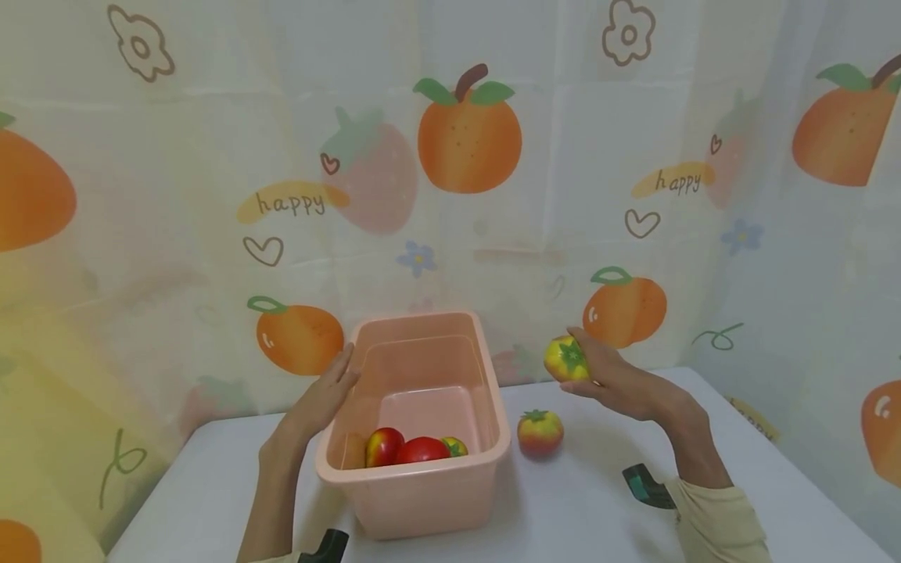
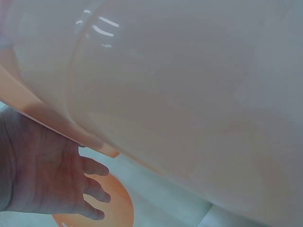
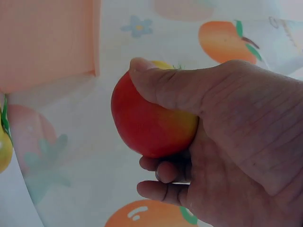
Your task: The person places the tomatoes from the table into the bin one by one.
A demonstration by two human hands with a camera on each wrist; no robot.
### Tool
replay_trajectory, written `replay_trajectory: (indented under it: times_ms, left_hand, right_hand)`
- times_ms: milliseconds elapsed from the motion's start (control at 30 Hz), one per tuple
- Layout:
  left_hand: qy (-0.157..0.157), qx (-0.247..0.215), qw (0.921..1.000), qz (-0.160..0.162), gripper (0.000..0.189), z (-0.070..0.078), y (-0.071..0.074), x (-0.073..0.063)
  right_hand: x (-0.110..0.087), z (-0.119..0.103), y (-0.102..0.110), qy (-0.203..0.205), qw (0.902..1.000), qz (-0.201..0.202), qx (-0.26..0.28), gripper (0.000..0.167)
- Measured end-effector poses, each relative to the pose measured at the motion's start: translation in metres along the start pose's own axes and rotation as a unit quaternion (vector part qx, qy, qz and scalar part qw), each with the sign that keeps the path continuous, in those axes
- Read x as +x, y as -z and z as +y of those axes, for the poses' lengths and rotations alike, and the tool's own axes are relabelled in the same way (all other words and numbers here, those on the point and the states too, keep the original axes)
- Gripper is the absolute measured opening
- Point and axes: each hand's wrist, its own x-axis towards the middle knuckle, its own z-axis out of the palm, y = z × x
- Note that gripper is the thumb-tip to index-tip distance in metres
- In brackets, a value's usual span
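Note:
My right hand [image 1: 626,385] holds a red-and-yellow tomato [image 1: 565,358] with a green leafy top, raised to the right of a pink plastic bin [image 1: 422,500]. In the right wrist view the thumb lies over the tomato [image 3: 151,118] and curled fingers support it from below. At the bin's left rim is my left hand [image 1: 325,400], its fingers extended. The left wrist view shows the palm [image 2: 45,165] against the bin's outer side, fingers spread loosely. Inside the bin lie a red-yellow tomato [image 1: 384,446], a red one [image 1: 422,450] and a partly hidden yellowish one [image 1: 454,446].
Another tomato [image 1: 540,435] sits on the white table [image 1: 584,500], just right of the bin. A fruit-printed curtain [image 1: 450,266] hangs behind the table and along both sides. Dark wrist-worn devices [image 1: 647,486] show at both sleeves.

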Motion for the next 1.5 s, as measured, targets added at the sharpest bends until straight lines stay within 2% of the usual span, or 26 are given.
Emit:
replay_trajectory:
  times_ms: [200,333,567,800,1000,1200,1300,1500]
  left_hand:
    - [0.006,0.005,1.0,-0.001,0.077,-0.001,0.001,0.002]
    - [0.011,0.011,0.9999,-0.003,0.076,0.0,0.001,0.002]
    - [0.018,0.012,0.9998,0.0,0.077,0.002,0.001,0.001]
    - [0.02,0.007,0.9998,-0.001,0.08,0.001,0.002,0.0]
    - [0.005,0.011,0.9999,-0.003,0.078,0.0,0.003,0.001]
    - [0.009,0.007,0.9999,-0.002,0.081,0.0,0.002,-0.001]
    - [0.011,0.006,0.9999,-0.003,0.081,0.0,0.001,-0.001]
    - [0.008,0.006,0.9999,-0.004,0.08,-0.001,0.001,0.0]
  right_hand:
    - [-0.001,-0.013,-0.002,0.015,0.9999,0.008,-0.004,0.09]
    - [0.003,-0.018,-0.006,0.047,0.9985,0.021,-0.018,0.088]
    - [0.014,-0.035,-0.021,0.09,0.9945,0.036,-0.039,0.086]
    - [0.023,-0.055,-0.042,0.124,0.9876,0.04,-0.087,0.09]
    - [0.029,-0.069,-0.06,0.151,0.9844,0.033,-0.084,0.086]
    - [0.032,-0.075,-0.07,0.179,0.9802,0.038,-0.076,0.084]
    - [0.031,-0.075,-0.07,0.177,0.9803,0.035,-0.08,0.085]
    - [0.029,-0.071,-0.062,0.141,0.9856,0.041,-0.084,0.081]
